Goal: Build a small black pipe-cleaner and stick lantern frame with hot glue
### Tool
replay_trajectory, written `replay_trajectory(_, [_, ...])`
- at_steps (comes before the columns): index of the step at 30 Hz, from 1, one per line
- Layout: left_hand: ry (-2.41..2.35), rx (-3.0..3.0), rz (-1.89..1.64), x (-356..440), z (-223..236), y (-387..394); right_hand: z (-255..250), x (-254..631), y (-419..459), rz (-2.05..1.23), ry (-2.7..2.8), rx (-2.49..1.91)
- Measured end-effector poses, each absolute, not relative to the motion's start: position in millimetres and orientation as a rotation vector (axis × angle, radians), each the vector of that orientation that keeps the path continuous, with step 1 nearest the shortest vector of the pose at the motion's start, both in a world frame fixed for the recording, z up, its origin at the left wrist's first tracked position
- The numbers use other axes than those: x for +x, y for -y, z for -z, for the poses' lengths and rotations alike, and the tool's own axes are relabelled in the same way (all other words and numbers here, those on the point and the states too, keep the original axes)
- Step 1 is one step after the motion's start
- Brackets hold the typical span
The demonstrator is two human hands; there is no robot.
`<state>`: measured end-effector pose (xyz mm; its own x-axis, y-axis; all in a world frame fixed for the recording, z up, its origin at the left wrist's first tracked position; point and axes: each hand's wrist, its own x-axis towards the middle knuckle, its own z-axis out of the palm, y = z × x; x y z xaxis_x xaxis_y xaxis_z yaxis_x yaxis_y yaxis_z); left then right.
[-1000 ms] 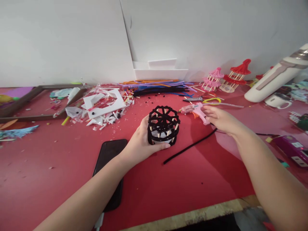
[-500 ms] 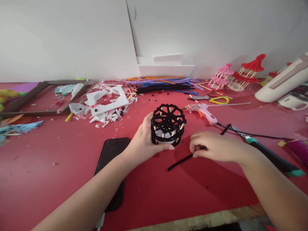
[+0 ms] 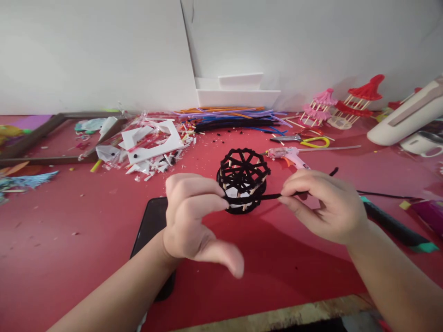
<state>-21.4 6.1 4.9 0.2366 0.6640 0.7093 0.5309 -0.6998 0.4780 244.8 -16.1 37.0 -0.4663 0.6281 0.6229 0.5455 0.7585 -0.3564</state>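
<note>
One round, fuzzy black frame, its rings spoked and its uprights pale, stands on the red surface; one black strip crosses before it, the right hand clamped on it; the left hand's grip is apart (thumb spread wide); one pink glue gun lies near.

No readable lettering
Any print on the pink glue gun, or on the purple object and white mug to its right, is too small or blurred to make out.
</note>
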Motion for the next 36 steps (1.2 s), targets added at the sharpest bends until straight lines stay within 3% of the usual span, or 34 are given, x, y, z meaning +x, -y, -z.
replay_trajectory(4, [-0.843,2.828,-1.567,-16.5,-19.9,-2.9,-35.9,241.0,15.3,-0.047,2.199,-0.801])
replay_trajectory(13, [-0.606,3.001,-1.415,-25.0,-29.6,-9.0,-30.3,246.1,7.2,0.063,2.135,-0.745])
replay_trajectory(23, [-0.614,3.006,-1.501,-25.4,-35.1,-9.0,-31.0,246.6,4.4,-0.032,2.072,-0.742])
replay_trajectory(36, [-0.687,2.973,-1.436,-21.7,-32.8,-8.3,-26.2,247.1,-2.9,0.203,2.044,-0.802])
